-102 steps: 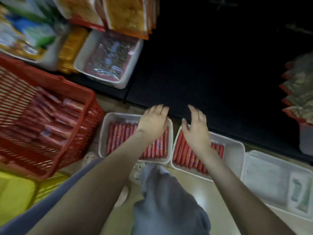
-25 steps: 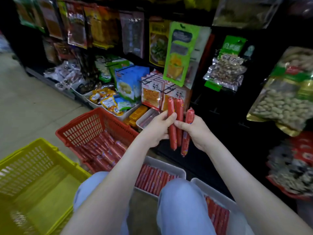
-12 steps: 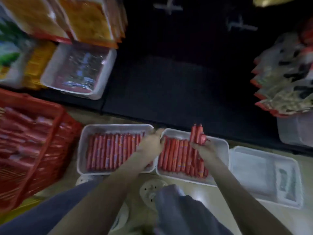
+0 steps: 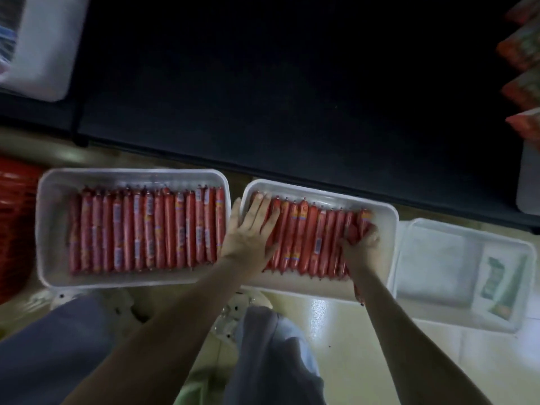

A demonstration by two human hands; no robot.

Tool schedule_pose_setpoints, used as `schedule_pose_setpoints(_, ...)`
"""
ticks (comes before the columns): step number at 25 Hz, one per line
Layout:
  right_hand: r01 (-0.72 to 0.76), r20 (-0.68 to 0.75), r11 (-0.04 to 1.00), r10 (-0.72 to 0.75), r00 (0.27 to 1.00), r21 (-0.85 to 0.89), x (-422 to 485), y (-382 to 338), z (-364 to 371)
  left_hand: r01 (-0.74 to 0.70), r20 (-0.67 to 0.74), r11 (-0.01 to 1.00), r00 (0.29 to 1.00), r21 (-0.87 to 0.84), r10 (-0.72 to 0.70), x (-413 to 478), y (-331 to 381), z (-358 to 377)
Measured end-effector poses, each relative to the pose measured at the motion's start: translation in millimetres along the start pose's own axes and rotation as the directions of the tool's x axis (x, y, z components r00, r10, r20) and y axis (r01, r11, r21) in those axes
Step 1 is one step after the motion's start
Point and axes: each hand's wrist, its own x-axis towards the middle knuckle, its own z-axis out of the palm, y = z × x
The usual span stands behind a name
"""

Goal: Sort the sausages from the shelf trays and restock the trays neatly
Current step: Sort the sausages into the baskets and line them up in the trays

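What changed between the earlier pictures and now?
The right hand lowered its raised sausages into the right end of the middle tray, still gripping them. The left hand now lies flat on that row. The full left tray and right tray stayed put.

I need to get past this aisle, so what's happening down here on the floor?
A person is crouched over white trays on the floor by a dark shelf. The left hand lies flat on the left end of the sausages in the middle tray, while the right hand grips sausages at the row's right end. The left tray holds a full, neat row. The right tray holds a packet.
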Motion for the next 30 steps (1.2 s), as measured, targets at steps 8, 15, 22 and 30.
schedule_pose_setpoints(8, -0.019, 0.100, 0.965, 0.047, 0.994, -0.263, -18.4, 29.0, -4.8, -0.038, -0.155, 0.992, 0.986, 0.118, 0.056, -4.6, -1.4, 10.8)
schedule_pose_setpoints(15, 0.282, 0.209, 0.862, -0.211, 0.955, -0.421, -24.3, 23.8, 9.2, -0.086, -0.195, 0.990, 0.975, 0.114, 0.108, -8.1, -6.4, 15.4)
schedule_pose_setpoints(22, 0.246, 0.141, 0.676, -0.208, 0.968, -0.695, -19.4, 33.1, 11.5, -0.069, -0.111, 0.976, 0.989, 0.208, 0.094, -9.6, -9.3, 14.3)
schedule_pose_setpoints(30, 0.457, 0.234, 0.841, -0.401, 0.886, -0.289, -66.2, -40.0, -4.5, -0.010, 0.003, 0.996, 1.000, -0.093, 0.011, -28.9, -23.4, -58.9)
